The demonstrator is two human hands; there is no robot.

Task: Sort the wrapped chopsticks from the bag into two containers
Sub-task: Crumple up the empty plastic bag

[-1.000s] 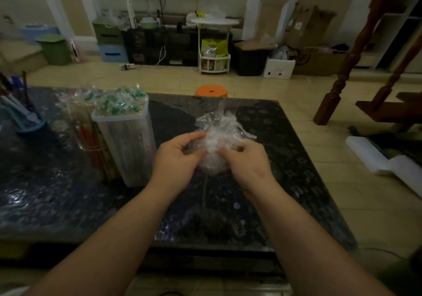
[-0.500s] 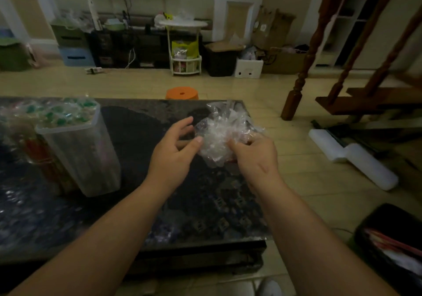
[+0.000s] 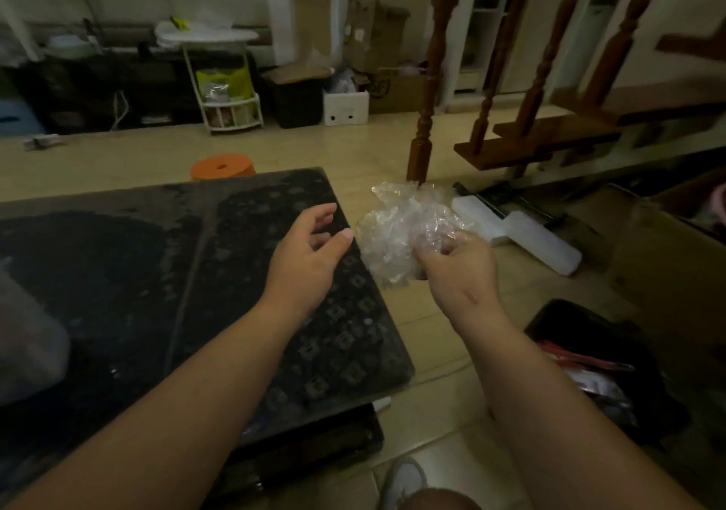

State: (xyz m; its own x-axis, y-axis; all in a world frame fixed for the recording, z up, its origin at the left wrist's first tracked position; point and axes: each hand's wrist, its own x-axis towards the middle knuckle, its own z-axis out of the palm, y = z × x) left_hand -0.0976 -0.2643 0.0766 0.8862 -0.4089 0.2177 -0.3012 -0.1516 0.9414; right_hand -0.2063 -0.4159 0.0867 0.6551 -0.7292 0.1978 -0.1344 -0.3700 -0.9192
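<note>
Since the preceding frames the left hand has released the crumpled clear bag, and the right hand has carried it rightward past the right edge of the dark tabletop. The view has swung right as well, so only one translucent container remains visible, blurred, at the left margin. The left hand hovers above the tabletop's right portion with fingers loosely spread, holding nothing, its thumb tip just beside the bag. The right hand grips the bag's lower right part with curled fingers, and the bag hangs above the tiled floor rather than the tabletop. Whether any wrapped chopsticks are inside cannot be told. An orange stool stands beyond the tabletop's far edge. A black bin holding red and white items sits on the floor at lower right, and a white foam block lies beyond the bag.
</note>
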